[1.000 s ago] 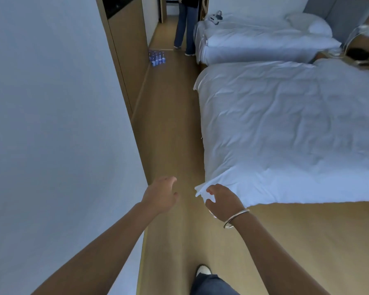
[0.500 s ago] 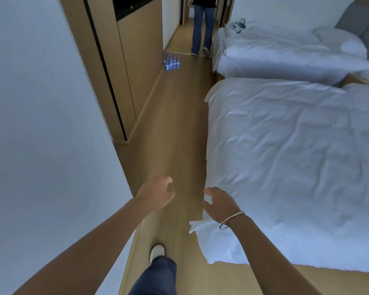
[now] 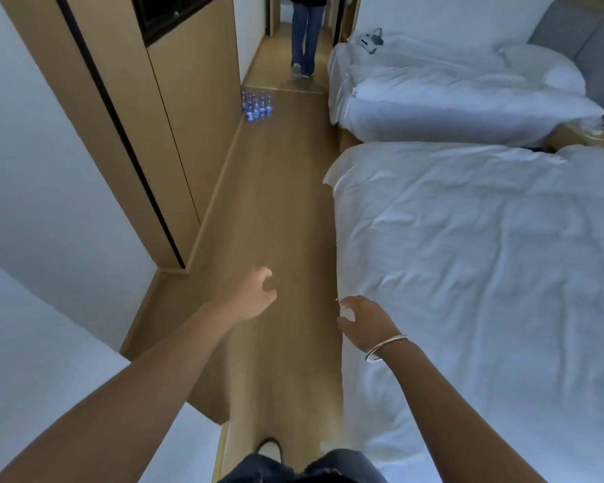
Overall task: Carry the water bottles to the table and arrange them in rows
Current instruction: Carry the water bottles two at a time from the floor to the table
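wooden floor (image 3: 279, 203) by the bed (image 3: 468, 273); left hand (image 3: 251, 298) and right hand (image 3: 367, 322) outstretched, loose, holding nothing; blue-labelled water bottles (image 3: 257, 105) clustered far beyond the bed

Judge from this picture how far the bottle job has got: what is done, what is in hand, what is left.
Done: nothing visible; no table or arranged row is in view. In hand: nothing; the left hand and right hand are out in front, empty, fingers loosely curled. Left: the bottles stand clustered on the floor by the cabinet, far ahead, to be fetched and arranged.
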Available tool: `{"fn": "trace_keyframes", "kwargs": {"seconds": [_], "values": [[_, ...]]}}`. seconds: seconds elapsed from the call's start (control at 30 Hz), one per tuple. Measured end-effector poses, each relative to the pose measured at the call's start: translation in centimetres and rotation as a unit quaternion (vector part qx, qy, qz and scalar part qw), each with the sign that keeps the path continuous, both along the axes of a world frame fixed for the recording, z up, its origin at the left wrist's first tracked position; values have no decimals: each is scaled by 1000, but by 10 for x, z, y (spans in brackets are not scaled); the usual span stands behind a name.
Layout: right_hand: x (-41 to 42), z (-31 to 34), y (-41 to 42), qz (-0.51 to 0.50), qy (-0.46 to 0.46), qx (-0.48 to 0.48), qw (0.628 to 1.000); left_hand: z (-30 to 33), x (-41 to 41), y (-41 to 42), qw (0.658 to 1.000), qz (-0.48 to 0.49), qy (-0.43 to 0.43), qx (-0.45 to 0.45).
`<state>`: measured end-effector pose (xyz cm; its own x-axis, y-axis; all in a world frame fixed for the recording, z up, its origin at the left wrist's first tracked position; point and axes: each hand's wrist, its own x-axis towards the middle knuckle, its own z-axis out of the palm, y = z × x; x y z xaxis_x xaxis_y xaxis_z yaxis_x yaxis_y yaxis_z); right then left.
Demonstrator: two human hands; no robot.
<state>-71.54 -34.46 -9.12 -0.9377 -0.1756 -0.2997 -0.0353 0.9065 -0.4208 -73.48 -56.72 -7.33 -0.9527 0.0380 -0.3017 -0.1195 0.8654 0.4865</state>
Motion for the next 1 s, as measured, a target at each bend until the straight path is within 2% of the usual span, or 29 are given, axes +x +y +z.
{"fn": "trace_keyframes", "kwargs": {"seconds": [0.33,0.53,0.67,0.87,1.0], "values": [[-146,-22,-19,0,-65,-29,997,-40,-132,-15,998,17,-60,1],[-285,-22,-9,8,-56,-37,998,-39,-270,-11,998,50,-34,-7],[-373,-11,0,26,-50,-36,998,-37,-356,1,996,68,-49,1],[-486,-4,4,64,-45,-29,997,-35,-460,9,993,108,-34,42],[-551,-3,-4,71,-50,-35,996,-38,-517,3,993,110,-30,32]]}}
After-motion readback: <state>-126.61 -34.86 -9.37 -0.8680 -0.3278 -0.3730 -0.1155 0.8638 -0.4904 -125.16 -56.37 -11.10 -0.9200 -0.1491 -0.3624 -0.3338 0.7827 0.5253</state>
